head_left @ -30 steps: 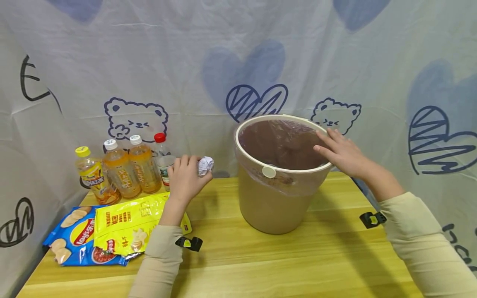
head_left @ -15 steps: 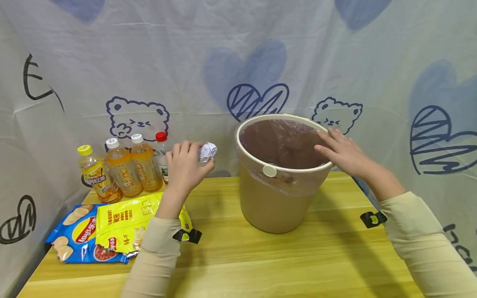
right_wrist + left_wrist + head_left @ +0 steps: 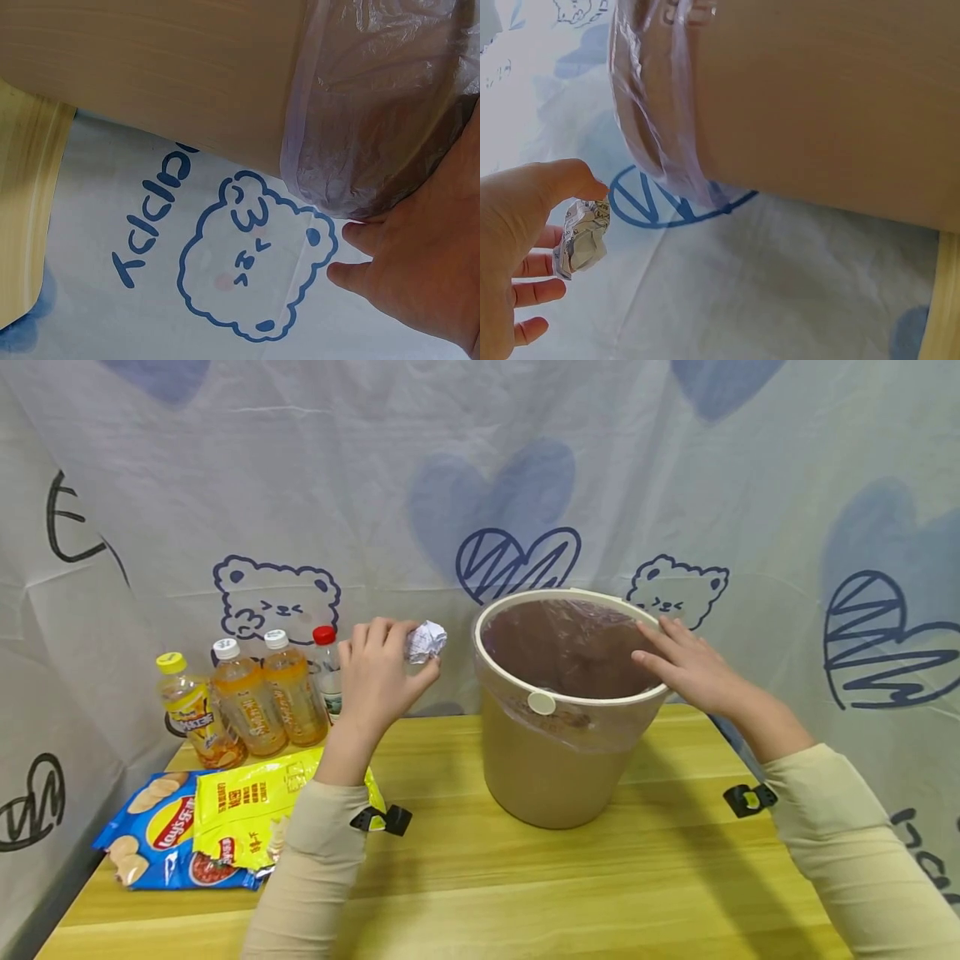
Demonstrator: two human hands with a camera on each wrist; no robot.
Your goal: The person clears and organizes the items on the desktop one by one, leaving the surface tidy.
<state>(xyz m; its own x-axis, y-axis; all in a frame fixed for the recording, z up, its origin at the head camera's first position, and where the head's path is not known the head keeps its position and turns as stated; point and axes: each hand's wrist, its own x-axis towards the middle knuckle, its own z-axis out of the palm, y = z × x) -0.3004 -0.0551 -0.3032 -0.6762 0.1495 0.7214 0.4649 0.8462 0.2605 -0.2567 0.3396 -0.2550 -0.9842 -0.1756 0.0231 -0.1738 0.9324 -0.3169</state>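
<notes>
My left hand (image 3: 381,681) pinches a crumpled ball of white printed paper (image 3: 427,642) between thumb and fingers, raised above the table to the left of the bin. In the left wrist view the paper ball (image 3: 583,238) sits between the thumb and the fingers, with the bin's side (image 3: 817,105) beyond it. The beige trash bin (image 3: 551,777) stands upright, lined with a clear plastic bag (image 3: 581,732) folded over its rim. My right hand (image 3: 686,667) rests on the bin's right rim with fingers extended; in the right wrist view the hand (image 3: 420,277) lies against the bagged rim.
Several plastic bottles stand at the back left, among them a yellow-capped bottle (image 3: 191,710) and a red-capped bottle (image 3: 325,664). In front of them lie a blue chip bag (image 3: 161,835) and a yellow chip bag (image 3: 251,806) on the wooden table (image 3: 480,893). A patterned curtain (image 3: 375,468) hangs behind.
My left hand has lifted the paper ball upward and slightly right, to about the height of the bin's rim. The right hand and the bin have stayed in place.
</notes>
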